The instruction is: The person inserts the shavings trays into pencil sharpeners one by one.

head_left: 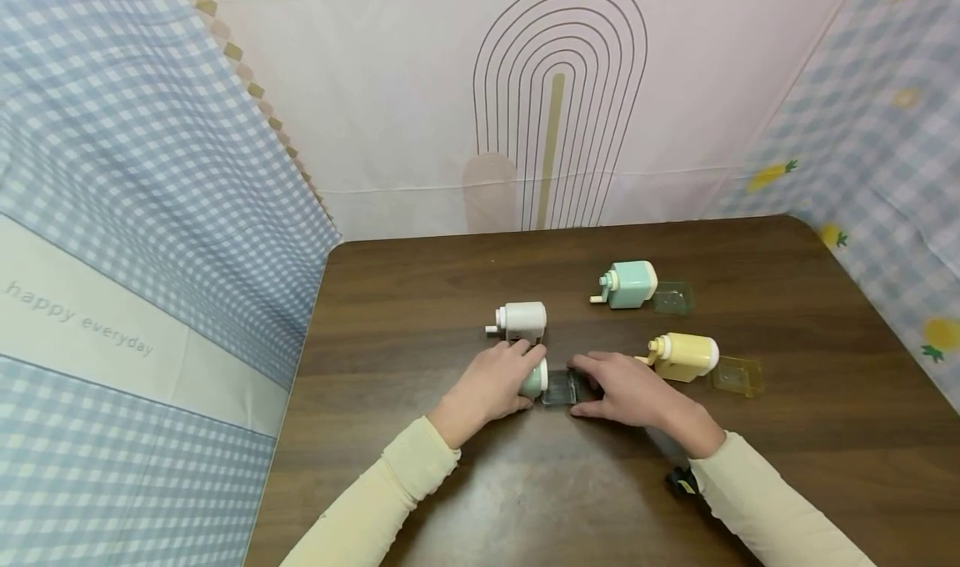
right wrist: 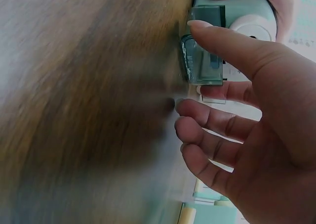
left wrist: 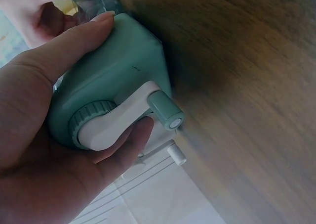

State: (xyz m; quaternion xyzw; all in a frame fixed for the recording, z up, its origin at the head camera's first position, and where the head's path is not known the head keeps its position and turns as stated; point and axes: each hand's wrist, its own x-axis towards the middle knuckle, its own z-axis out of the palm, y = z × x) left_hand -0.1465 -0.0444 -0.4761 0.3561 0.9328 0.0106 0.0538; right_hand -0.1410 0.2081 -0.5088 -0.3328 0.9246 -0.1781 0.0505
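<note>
A green hand-crank pencil sharpener (left wrist: 116,61) lies on the table, its white crank arm (left wrist: 118,115) and green knob facing the left wrist camera. My left hand (head_left: 491,383) grips its body, thumb on one side and fingers on the other. At its opposite end is a clear, smoky shavings drawer (right wrist: 202,68), pulled at least partly out. My right hand (head_left: 630,388) pinches this drawer between thumb and index finger, the other fingers loosely curled beside it. Whether the drawer is fully free of the body is hard to tell.
Just behind my left hand stands a white sharpener (head_left: 527,320). Farther right are a mint sharpener (head_left: 632,284) with a clear drawer (head_left: 675,298) at its end, and a yellow sharpener (head_left: 686,357) with a yellow drawer (head_left: 738,377). A small black object (head_left: 681,482) lies by my right sleeve.
</note>
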